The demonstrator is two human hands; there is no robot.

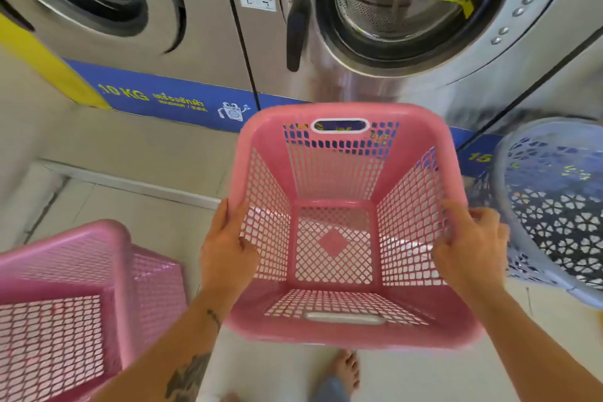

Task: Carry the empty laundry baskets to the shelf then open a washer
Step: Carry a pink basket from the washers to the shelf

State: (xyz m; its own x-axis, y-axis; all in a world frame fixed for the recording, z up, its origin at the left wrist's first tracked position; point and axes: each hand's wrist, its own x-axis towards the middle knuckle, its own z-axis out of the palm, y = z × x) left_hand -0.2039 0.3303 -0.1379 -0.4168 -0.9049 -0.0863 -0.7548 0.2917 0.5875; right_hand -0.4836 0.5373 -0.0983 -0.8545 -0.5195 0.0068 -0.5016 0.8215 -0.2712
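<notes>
- Left hand and right hand clamp opposite side rims of the empty pink basket, held above the floor.
- A second pink basket at left and a blue basket at right are cut off by the frame.
- Behind stand two steel washers; the nearer washer door is closed.
- A bare foot shows below, blurred.

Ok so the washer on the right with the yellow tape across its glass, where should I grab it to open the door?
Take the black vertical bar handle on the left edge of the round steel washer door, coming from the front. The hinge bolts sit on the right, so it probably swings rightward. Both hands hold the pink mesh basket now.
</notes>
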